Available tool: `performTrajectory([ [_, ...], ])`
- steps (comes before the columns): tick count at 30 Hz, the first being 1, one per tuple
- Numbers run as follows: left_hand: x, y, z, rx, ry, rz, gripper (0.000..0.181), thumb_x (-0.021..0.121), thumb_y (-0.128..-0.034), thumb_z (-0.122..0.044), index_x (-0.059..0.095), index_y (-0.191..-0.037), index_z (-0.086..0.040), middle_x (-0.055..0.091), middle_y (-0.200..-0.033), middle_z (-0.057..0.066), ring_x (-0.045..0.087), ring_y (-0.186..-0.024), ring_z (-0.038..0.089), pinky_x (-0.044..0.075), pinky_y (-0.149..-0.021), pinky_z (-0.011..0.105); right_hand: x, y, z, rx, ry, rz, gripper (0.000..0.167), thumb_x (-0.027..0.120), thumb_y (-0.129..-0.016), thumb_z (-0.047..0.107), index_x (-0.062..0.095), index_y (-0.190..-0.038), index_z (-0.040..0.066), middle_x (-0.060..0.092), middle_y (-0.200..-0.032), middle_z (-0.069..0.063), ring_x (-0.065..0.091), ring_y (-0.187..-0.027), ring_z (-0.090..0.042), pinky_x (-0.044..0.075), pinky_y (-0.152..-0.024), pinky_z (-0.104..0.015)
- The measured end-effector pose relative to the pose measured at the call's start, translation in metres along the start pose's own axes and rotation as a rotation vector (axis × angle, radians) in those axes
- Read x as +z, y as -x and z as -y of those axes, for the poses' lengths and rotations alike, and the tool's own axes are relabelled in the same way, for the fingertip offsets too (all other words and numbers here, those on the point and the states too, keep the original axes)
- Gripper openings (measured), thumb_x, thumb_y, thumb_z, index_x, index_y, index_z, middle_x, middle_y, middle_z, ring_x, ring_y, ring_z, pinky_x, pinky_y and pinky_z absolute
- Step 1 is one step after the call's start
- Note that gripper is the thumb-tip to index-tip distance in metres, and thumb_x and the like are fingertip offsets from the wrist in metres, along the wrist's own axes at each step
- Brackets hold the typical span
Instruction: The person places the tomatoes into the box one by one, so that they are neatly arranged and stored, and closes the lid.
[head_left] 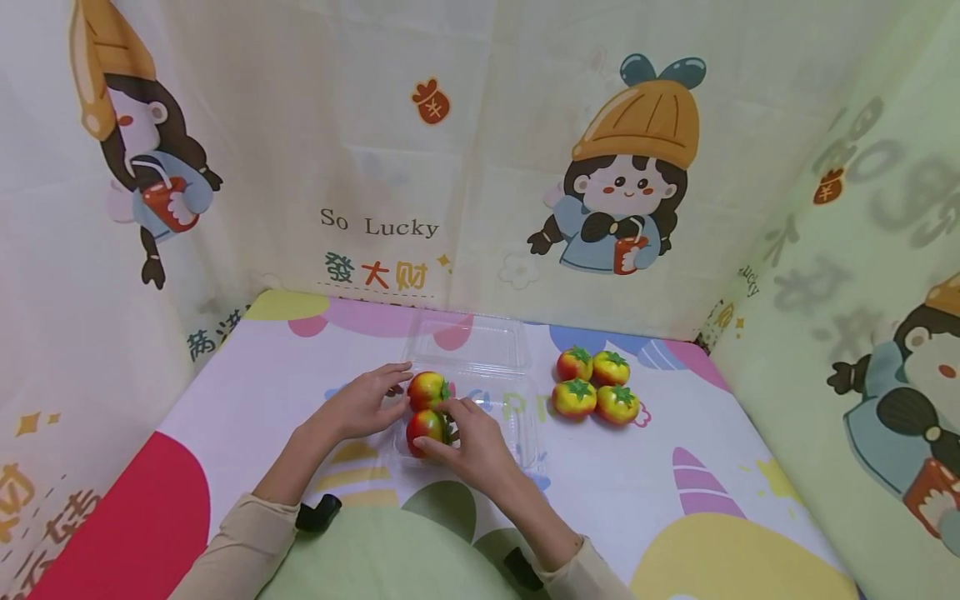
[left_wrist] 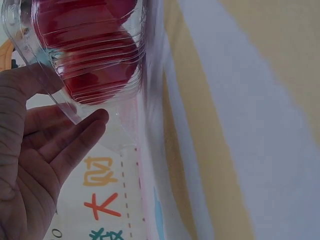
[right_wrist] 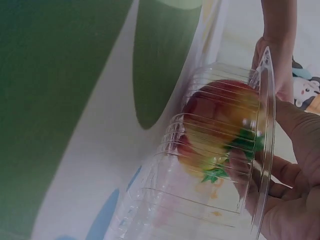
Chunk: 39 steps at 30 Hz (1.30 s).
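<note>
A clear plastic clamshell box (head_left: 517, 429) lies with its lid (head_left: 468, 343) folded back. In its left side sit two red-and-yellow persimmons, the far one (head_left: 427, 390) and the near one (head_left: 424, 430), their green leafy tops toward the right. My right hand (head_left: 476, 446) reaches over the rim and holds the near persimmon between thumb and fingers; part of the fruit is hidden. At the box's left edge is my left hand (head_left: 367, 404), fingers fairly straight and thumb near the rim. The left wrist view shows the left thumb (left_wrist: 42, 80) against the clear rim.
Several more persimmons (head_left: 575, 398) stand in a cluster to the right of the box, leaf side up. A printed cloth (head_left: 600, 492) covers the table. Patterned curtains (head_left: 480, 167) rise behind it and on both sides.
</note>
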<state>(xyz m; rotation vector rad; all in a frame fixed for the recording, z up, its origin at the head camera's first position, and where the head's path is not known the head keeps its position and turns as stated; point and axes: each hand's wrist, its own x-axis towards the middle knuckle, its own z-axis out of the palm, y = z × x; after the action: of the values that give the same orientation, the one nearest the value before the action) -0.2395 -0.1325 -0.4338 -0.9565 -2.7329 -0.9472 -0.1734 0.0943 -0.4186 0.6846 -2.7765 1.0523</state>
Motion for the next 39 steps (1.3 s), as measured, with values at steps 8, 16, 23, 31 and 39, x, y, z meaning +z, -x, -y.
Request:
performTrajectory([
  [8, 0.001, 0.000, 0.001, -0.006, 0.009, 0.004, 0.048, 0.066, -0.0953, -0.017, 0.060, -0.138, 0.005, 0.053, -0.148, 0.023, 0.072, -0.104, 0.028, 0.059, -0.092, 0.045, -0.001, 0.001, 0.000, -0.002, -0.023, 0.006, 0.051, 0.080, -0.088, 0.037, 0.065, -0.128, 0.010, 0.066, -0.111, -0.007, 0.068, -0.089, -0.021, 0.062, -0.077, -0.031],
  [16, 0.000, 0.000, -0.001, -0.012, 0.011, 0.007, 0.048, 0.066, -0.0957, -0.017, 0.060, -0.137, 0.005, 0.053, -0.148, 0.024, 0.072, -0.104, 0.029, 0.059, -0.093, 0.046, -0.004, 0.005, -0.006, -0.031, -0.042, -0.022, 0.051, 0.077, -0.090, 0.038, 0.065, -0.128, 0.007, 0.067, -0.119, -0.011, 0.068, -0.099, -0.029, 0.063, -0.080, -0.038],
  [23, 0.000, -0.001, -0.001, -0.018, 0.006, 0.009, 0.048, 0.066, -0.0956, -0.017, 0.060, -0.137, 0.005, 0.053, -0.148, 0.024, 0.072, -0.104, 0.029, 0.059, -0.093, 0.046, -0.011, 0.010, -0.013, -0.077, -0.058, -0.064, 0.049, 0.076, -0.092, 0.035, 0.065, -0.127, 0.003, 0.068, -0.118, -0.015, 0.068, -0.102, -0.031, 0.063, -0.081, -0.041],
  [31, 0.000, -0.001, 0.000, -0.012, 0.011, 0.004, 0.047, 0.066, -0.0953, -0.016, 0.060, -0.136, 0.006, 0.054, -0.147, 0.025, 0.072, -0.103, 0.029, 0.059, -0.093, 0.046, -0.019, 0.012, -0.020, -0.069, -0.048, -0.111, 0.041, 0.077, -0.092, 0.029, 0.067, -0.123, 0.005, 0.068, -0.113, -0.015, 0.067, -0.101, -0.032, 0.062, -0.081, -0.045],
  [39, 0.000, 0.000, -0.002, -0.039, 0.020, 0.016, 0.048, 0.066, -0.0956, -0.016, 0.060, -0.138, 0.005, 0.052, -0.149, 0.023, 0.071, -0.104, 0.028, 0.059, -0.094, 0.046, -0.027, 0.012, -0.028, -0.046, -0.039, -0.156, 0.041, 0.078, -0.091, 0.025, 0.067, -0.124, 0.004, 0.068, -0.113, -0.013, 0.067, -0.104, -0.033, 0.063, -0.082, -0.044],
])
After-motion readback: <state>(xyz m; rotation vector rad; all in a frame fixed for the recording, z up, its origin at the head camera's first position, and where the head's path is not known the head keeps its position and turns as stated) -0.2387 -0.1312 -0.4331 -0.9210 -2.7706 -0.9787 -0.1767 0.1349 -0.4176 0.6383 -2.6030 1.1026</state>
